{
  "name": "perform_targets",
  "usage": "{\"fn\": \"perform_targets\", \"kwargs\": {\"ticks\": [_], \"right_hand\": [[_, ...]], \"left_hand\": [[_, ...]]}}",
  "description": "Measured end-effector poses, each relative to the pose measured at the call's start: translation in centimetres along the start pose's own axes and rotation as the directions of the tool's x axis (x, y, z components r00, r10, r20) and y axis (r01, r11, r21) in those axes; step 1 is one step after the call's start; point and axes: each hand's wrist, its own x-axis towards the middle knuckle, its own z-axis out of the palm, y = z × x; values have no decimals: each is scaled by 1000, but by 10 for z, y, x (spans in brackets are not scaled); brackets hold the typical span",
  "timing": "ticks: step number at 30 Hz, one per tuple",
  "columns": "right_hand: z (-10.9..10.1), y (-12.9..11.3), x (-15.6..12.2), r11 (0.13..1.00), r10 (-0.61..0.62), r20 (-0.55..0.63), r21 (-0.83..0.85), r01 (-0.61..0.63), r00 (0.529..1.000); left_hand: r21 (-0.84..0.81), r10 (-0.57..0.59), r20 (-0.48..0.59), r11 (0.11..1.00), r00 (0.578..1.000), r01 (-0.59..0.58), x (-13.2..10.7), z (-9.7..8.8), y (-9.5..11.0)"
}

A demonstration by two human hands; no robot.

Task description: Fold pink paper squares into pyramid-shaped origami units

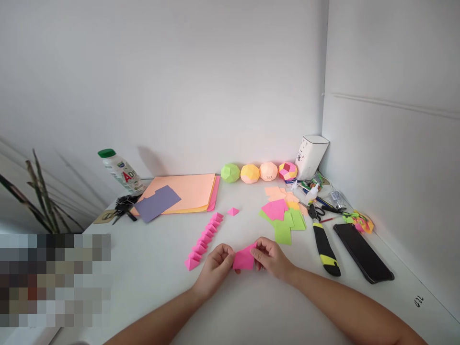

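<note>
Between my two hands is a pink paper square (244, 259), pinched at both sides just above the white table. My left hand (217, 263) grips its left edge with thumb and fingers. On the opposite side, my right hand (270, 258) has closed on the upper right corner. A slanting row of folded pink paper pieces (204, 241) lies left of my left hand. One more folded pink piece (233, 211) rests apart, beyond the row. Loose pink (275, 209) and green paper squares (283, 234) are spread past my right hand.
Several faceted paper balls (249, 173) line the back wall beside a white container (312, 155). Peach sheets (187, 187) and a purple card (158, 203) lie back left, near a green-capped bottle (122, 172). To the right are a black-and-yellow cutter (326, 249) and a black phone (362, 253).
</note>
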Motion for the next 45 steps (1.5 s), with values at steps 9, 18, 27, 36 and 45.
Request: {"fn": "perform_targets", "kwargs": {"ticks": [9, 18, 27, 36, 45], "right_hand": [[-1, 0, 0, 999, -29, 84, 41, 26, 996], [-2, 4, 1, 997, 35, 57, 64, -39, 998], [0, 4, 3, 998, 64, 149, -12, -63, 987], [0, 2, 7, 986, 78, 145, -158, -54, 986], [0, 7, 6, 966, 80, 189, -256, -30, 979]], "left_hand": [[37, -17, 63, 999, 998, 15, -2, -7, -5], [98, 112, 200, 986, 973, -133, -2, -7, -1], [-7, 157, 283, 987, 946, -161, -1, -6, -3], [160, 191, 293, 956, 937, -245, 2, -7, -6], [63, 46, 307, 996, 951, -69, -3, -4, -1]]}}
